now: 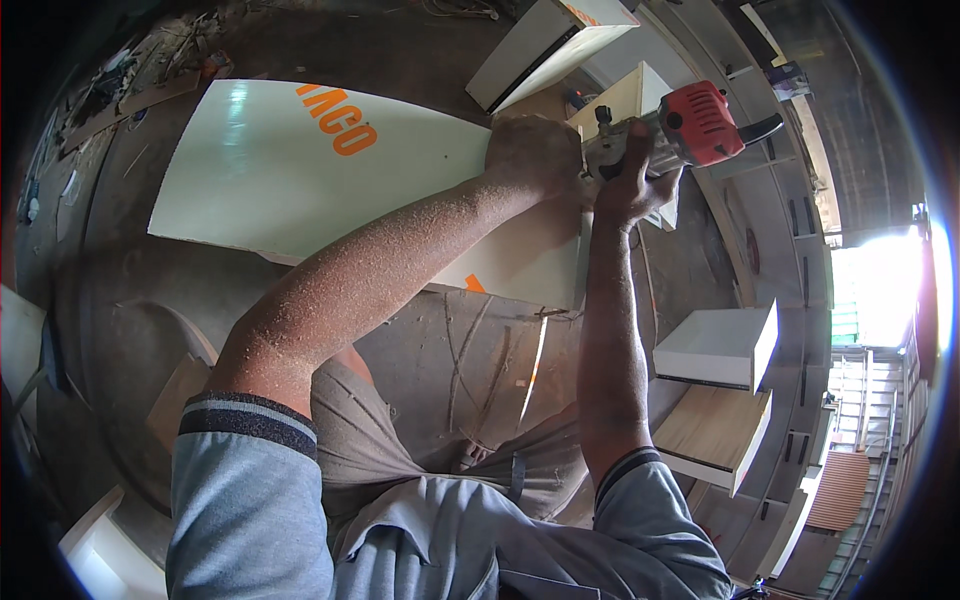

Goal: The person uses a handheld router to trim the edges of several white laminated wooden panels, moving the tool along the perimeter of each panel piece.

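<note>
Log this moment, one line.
Right hand: grips red-grey power tool | left hand: at edge of flat white panel | left forearm: pale specks

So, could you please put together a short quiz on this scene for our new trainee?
1. Multiple choice: What does the right hand hold?
A) A broom
B) A power tool
C) A paint roller

2. True or false: The left forearm is speckled with pale dust.

3. Fill in the blank: The big printing on the white panel is ____ in colour.

Key: 1. B; 2. True; 3. Orange.
</note>
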A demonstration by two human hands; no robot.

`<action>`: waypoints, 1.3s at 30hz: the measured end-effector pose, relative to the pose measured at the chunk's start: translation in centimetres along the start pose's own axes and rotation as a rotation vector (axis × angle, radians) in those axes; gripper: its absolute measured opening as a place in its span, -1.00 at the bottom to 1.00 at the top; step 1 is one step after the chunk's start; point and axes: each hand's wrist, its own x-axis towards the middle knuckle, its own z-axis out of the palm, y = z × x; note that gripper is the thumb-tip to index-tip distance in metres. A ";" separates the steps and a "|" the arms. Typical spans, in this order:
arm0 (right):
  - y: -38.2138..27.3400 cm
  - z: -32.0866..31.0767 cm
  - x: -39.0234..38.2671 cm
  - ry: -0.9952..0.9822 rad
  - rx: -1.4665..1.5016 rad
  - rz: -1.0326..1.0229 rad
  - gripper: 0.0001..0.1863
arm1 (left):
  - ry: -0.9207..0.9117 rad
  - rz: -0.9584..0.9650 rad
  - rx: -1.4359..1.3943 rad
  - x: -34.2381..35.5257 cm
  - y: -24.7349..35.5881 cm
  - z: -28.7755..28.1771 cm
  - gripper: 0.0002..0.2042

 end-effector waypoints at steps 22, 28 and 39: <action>-2.4 -1.7 0.3 -0.019 -0.096 -0.007 -0.29 | 0.081 0.021 0.015 -2.6 1.8 -1.8 -0.55; -4.9 -6.1 -0.1 0.082 -0.076 -0.160 -0.33 | 0.118 -0.004 -0.107 -0.9 -0.6 -0.4 -0.49; -11.6 -20.9 -4.2 0.276 -0.118 0.011 -0.54 | 0.309 -0.024 0.070 -0.6 -4.0 -1.4 -0.56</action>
